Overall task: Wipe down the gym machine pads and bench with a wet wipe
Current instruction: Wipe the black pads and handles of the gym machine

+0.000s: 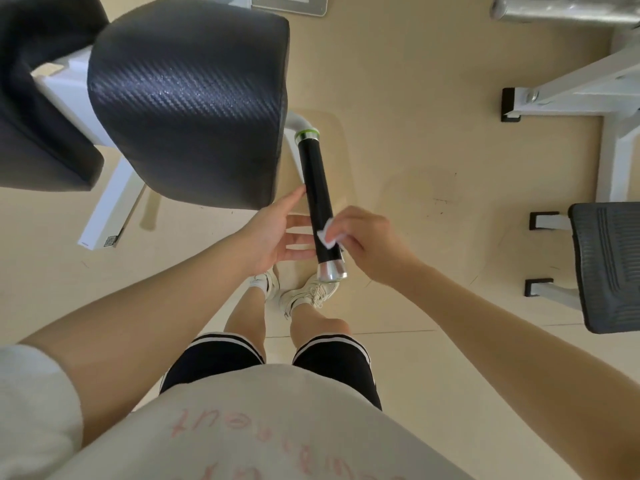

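A black handle grip [317, 188] with a green ring and a silver end cap runs down the middle of the view. My right hand [370, 242] pinches a small white wet wipe [327, 234] and presses it against the grip's lower part. My left hand [277, 233] is open, its fingers spread and reaching under the grip from the left, thumb touching its side. A large black textured seat pad [187, 98] sits upper left, close beside the handle. A second black pad [38, 98] lies at the far left.
White machine frame [107, 209] stands under the pads on the beige floor. Another white frame [588, 95] and a grey ribbed footplate [609, 265] are on the right. My legs and shoes [304, 292] are below the handle.
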Tool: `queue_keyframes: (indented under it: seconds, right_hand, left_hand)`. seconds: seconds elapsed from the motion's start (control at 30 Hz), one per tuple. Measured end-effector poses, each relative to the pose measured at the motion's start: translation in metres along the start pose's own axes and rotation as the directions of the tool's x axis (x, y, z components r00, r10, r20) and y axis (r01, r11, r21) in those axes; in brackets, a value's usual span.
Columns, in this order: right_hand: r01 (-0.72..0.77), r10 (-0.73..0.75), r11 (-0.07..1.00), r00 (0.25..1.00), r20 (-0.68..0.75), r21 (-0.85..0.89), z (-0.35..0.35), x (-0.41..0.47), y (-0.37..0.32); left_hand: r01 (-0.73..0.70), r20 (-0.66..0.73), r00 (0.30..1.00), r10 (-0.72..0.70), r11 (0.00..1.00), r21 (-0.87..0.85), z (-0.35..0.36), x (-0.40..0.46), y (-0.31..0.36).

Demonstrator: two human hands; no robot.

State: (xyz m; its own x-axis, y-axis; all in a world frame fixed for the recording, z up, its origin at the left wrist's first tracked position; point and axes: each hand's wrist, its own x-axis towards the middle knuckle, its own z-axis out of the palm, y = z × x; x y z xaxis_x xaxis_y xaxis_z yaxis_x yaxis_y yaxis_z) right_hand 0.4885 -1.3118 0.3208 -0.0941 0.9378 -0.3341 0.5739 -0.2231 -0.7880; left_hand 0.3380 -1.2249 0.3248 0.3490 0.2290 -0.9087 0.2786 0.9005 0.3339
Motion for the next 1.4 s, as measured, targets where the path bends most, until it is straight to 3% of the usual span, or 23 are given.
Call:
queue_keyframes:
  seconds: [0.07,0.1,0.2,0.27,0.33,0.4,0.5,0.53,0.63,0.67,0.7,0.73,0.77,0.83,0.87,0.9,0.93,0.97,1.03,1.1,1.13,1.27,1.4]
  right_hand:
    - [0.013,0.000,0.996,0.989,0.149,-0.089,-0.010,0.006,-0.008]
    - [-0.004,0.023,0.992,0.988,0.151,-0.125,-0.013,0.018,-0.013]
    - [-0.089,0.081,0.979,0.995,-0.052,-0.185,-0.025,0.074,-0.022]
    - [-0.044,-0.001,0.954,0.989,-0.149,-0.295,-0.026,0.111,-0.020]
    - [0.002,-0.018,0.891,0.999,-0.030,-0.455,-0.019,0.133,-0.015]
    - [0.008,0.080,0.800,0.990,0.119,-0.599,-0.009,0.139,-0.008]
    - [0.022,0.139,0.805,0.964,0.225,-0.593,0.005,0.116,-0.015]
    - [0.064,0.136,0.809,0.947,0.291,-0.585,0.009,0.104,-0.021]
    - [0.363,0.126,0.631,0.824,0.553,-0.685,0.014,0.062,-0.046]
    - [0.409,0.130,0.638,0.778,0.615,-0.652,0.011,0.050,-0.048]
    - [0.367,0.132,0.714,0.765,0.630,-0.596,0.009,0.043,-0.049]
    - [0.265,0.150,0.810,0.770,0.621,-0.523,0.004,0.040,-0.050]
    - [0.129,0.158,0.886,0.820,0.550,-0.445,-0.003,0.040,-0.048]
    - [-0.148,0.190,0.957,0.969,0.156,-0.248,-0.016,0.048,-0.034]
    - [-0.254,0.242,0.960,0.965,-0.102,-0.120,-0.023,0.057,-0.023]
    - [-0.339,0.323,0.941,0.898,-0.299,0.000,-0.026,0.065,-0.013]
    - [-0.410,0.432,0.901,0.810,-0.397,0.143,-0.026,0.074,-0.002]
    - [-0.445,0.553,0.830,0.728,-0.404,0.335,-0.023,0.085,0.009]
    - [-0.409,0.754,0.529,0.629,-0.191,0.743,-0.007,0.103,0.019]
    - [-0.359,0.766,0.205,0.638,0.079,0.910,0.015,0.112,0.024]
    - [-0.351,0.725,0.127,0.671,0.154,0.928,0.023,0.113,0.027]
    - [-0.294,0.595,-0.012,0.766,0.243,0.956,0.035,0.094,0.042]
    - [-0.341,0.560,-0.059,0.767,0.314,0.938,0.036,0.053,0.046]
  left_hand:
    - [0.011,0.001,1.000,-0.011,1.000,-0.017,0.000,0.000,0.002]
    - [0.018,-0.005,1.000,-0.018,0.999,-0.028,-0.001,0.000,0.003]
    - [0.026,-0.049,0.998,-0.028,0.999,-0.040,-0.004,0.007,0.002]
    - [0.015,-0.066,0.998,-0.018,0.999,-0.050,-0.004,0.010,0.000]
    - [0.011,-0.070,0.997,-0.017,0.996,-0.091,-0.005,0.011,-0.003]
    - [0.014,-0.090,0.996,-0.026,0.992,-0.126,-0.008,0.012,-0.005]
    - [0.022,-0.116,0.993,-0.035,0.993,-0.118,-0.015,0.011,-0.003]
    - [0.026,-0.110,0.993,-0.038,0.993,-0.116,-0.016,0.011,-0.002]
    - [0.035,-0.082,0.996,-0.045,0.992,-0.118,-0.018,0.008,0.002]
    - [0.029,-0.070,0.997,-0.036,0.995,-0.098,-0.018,0.007,0.003]
    - [0.016,-0.056,0.998,-0.019,0.998,-0.054,-0.018,0.007,0.003]
    - [-0.003,-0.041,0.999,0.003,1.000,-0.002,-0.017,0.007,0.003]
    - [-0.027,-0.026,0.999,0.028,0.999,0.038,-0.016,0.008,0.003]
    - [-0.051,-0.012,0.999,0.052,0.997,0.062,-0.013,0.008,0.002]
    - [-0.060,-0.002,0.998,0.060,0.996,0.071,-0.012,0.008,0.000]
    - [-0.068,0.021,0.998,0.066,0.994,0.089,-0.012,0.008,-0.001]
    - [-0.075,0.051,0.996,0.070,0.991,0.107,-0.012,0.007,-0.004]
    - [-0.081,0.071,0.995,0.073,0.990,0.112,-0.012,0.007,-0.005]
    - [-0.081,0.070,0.995,0.073,0.990,0.117,-0.012,0.007,-0.005]
    - [-0.104,0.051,0.994,0.097,0.980,0.171,-0.015,0.010,-0.003]
    - [-0.122,0.038,0.992,0.117,0.965,0.230,-0.017,0.012,-0.001]
    - [-0.163,-0.002,0.984,0.179,0.905,0.394,-0.021,0.015,0.004]
    - [-0.187,0.026,0.981,0.192,0.898,0.397,-0.015,0.008,0.000]
